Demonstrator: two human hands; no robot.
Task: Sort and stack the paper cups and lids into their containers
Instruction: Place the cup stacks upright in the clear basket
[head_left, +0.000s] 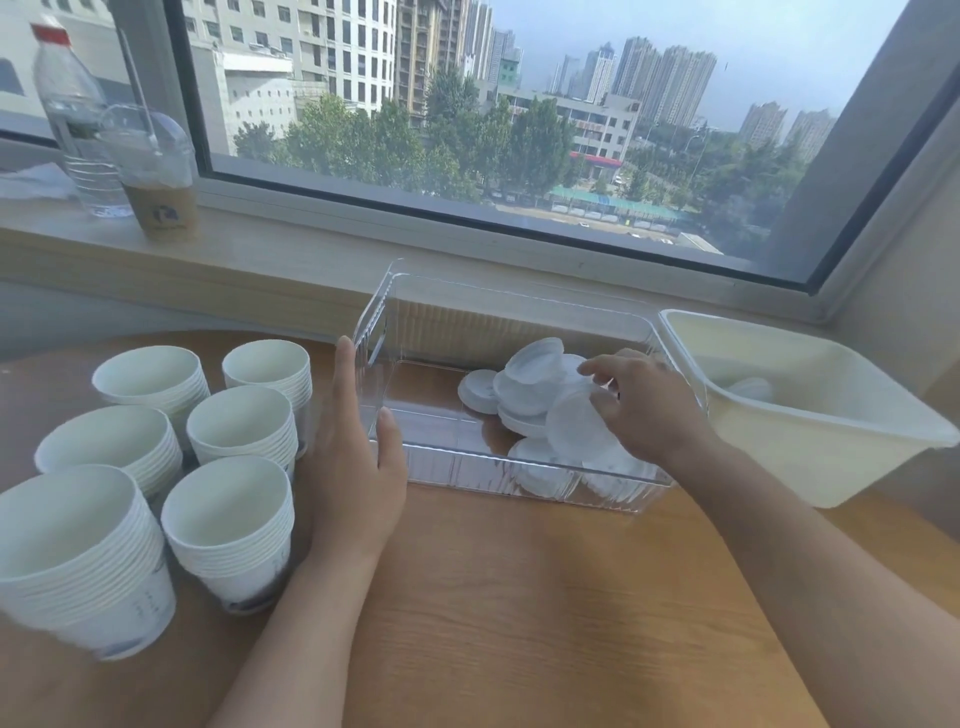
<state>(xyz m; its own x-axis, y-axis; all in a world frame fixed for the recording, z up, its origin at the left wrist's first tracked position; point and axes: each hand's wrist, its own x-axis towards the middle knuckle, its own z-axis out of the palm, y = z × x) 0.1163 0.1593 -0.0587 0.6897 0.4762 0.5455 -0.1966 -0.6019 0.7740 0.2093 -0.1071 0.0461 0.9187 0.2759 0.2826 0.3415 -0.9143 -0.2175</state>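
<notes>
Several white lids (530, 395) lie in a loose heap at the right end of a clear plastic bin (467, 462) on the wooden desk (519, 597), some overlapping, some tilted on edge. The right hand (641, 405) reaches down into the bin from the right, its grip closed on one translucent lid (576, 426) held tilted above the heap, fingers curled over its upper edge. The left hand (353, 452) has a wide grip, fingers straight and flat against the outside of the bin's left wall, the thumb hooked over the near corner. Just left of that hand, six stacks of white paper cups (239, 431) stand upright on the desk in two rows, close together, outside any container. A cream plastic tub (831, 447) sits just right of the clear bin, with something pale inside that is too dim to tell. Behind, on the windowsill (311, 249), a water bottle (72, 119) and a lidded drink cup (156, 171) with a straw stand side by side at the far left.
</notes>
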